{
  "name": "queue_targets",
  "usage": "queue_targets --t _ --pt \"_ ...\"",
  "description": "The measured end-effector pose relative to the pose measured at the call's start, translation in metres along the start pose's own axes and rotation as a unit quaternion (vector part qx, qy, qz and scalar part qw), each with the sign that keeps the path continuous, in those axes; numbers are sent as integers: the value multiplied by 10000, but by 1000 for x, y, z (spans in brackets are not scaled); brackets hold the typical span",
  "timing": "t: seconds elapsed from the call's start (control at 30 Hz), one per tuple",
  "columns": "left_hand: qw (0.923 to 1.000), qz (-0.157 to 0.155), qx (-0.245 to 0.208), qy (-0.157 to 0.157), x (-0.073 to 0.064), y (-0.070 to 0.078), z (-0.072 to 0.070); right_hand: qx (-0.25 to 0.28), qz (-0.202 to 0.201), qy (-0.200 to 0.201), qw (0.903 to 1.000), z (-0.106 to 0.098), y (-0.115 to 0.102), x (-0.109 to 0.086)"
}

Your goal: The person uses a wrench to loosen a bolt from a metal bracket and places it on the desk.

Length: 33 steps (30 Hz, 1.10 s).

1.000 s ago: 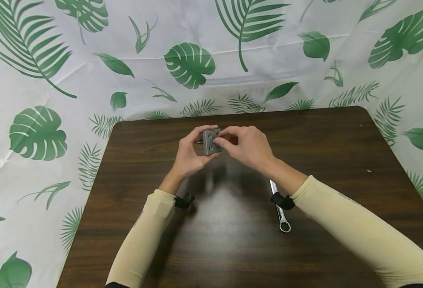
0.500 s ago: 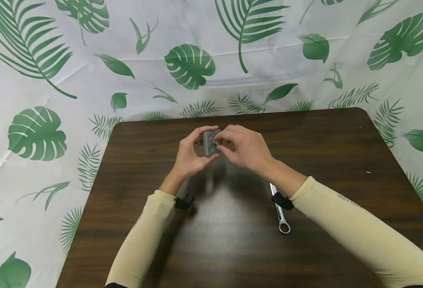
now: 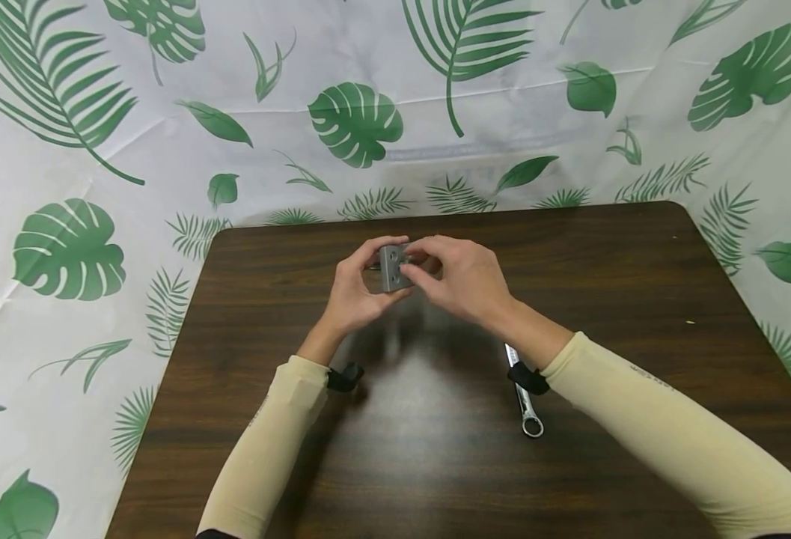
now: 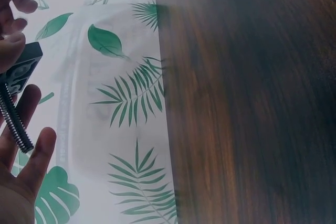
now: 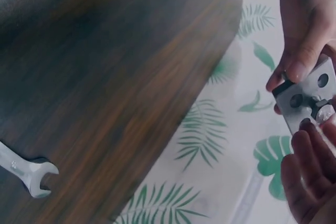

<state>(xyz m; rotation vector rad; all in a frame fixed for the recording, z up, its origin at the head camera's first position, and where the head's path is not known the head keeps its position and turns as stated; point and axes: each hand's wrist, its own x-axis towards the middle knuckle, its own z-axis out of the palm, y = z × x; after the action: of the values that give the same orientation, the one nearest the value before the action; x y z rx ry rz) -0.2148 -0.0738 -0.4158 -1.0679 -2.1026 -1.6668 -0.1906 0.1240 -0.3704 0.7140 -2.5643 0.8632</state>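
Observation:
My left hand [image 3: 355, 292] holds a grey metal block [image 3: 388, 278] by its edges, thumb on one edge and fingers on the opposite one, raised over the far part of the table. Several round holes pierce the block's face. A hex bolt [image 5: 318, 108] passes through it; its head stands out from the face on the right hand's side. Out of the other side juts the long threaded shank [image 4: 14, 121], seen in the left wrist view. With thumb and fingertips, my right hand [image 3: 469, 278] pinches the bolt's head, which its fingers partly cover.
A combination wrench [image 3: 530, 419] lies on the dark wooden table [image 3: 422, 464], below the right wrist; its open end [image 5: 41, 177] appears in the right wrist view. Behind the table hangs a white leaf-print sheet [image 3: 429, 112]. A tiny yellow scrap [image 3: 689, 322] lies at right.
The right thumb and fingers have shifted their grip at the bolt's head, drawing back a little and then closing in again. The left hand and the block have stayed in place.

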Motion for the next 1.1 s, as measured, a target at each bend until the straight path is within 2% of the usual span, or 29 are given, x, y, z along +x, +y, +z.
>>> queue_targets --t 0.07,0.17,0.23,0.27,0.4,0.6,0.7,0.9,1.03,1.1 --pt "10000 -10 -9 -32 0 2 0 65 379 -86 9992 -1 -1 1" --pt "10000 -20 -47 -64 3 15 0 124 847 -332 9958 -2 -3 2" --pt "10000 -7 -47 -69 6 26 0 150 982 -484 9939 -3 -4 2" --pt "10000 -5 -35 -68 6 26 0 169 998 -542 9934 -4 -4 3" --pt "10000 -23 9 -33 6 26 0 180 788 -633 9947 -3 -5 3" --pt "10000 3 -29 -6 5 25 0 -82 -118 -334 9993 0 -3 -1" --pt "10000 -4 -25 -15 4 25 0 -106 -391 -199 9990 1 -1 -2" --pt "10000 -63 -26 -33 3 26 -1 -44 -311 -180 9993 1 -2 -3" --pt "9999 -42 -95 2 4 26 -1 82 -34 -189 9998 -1 -3 -3" --pt "9999 -39 -116 24 4 26 -1 154 229 -171 9995 -2 -4 -2"
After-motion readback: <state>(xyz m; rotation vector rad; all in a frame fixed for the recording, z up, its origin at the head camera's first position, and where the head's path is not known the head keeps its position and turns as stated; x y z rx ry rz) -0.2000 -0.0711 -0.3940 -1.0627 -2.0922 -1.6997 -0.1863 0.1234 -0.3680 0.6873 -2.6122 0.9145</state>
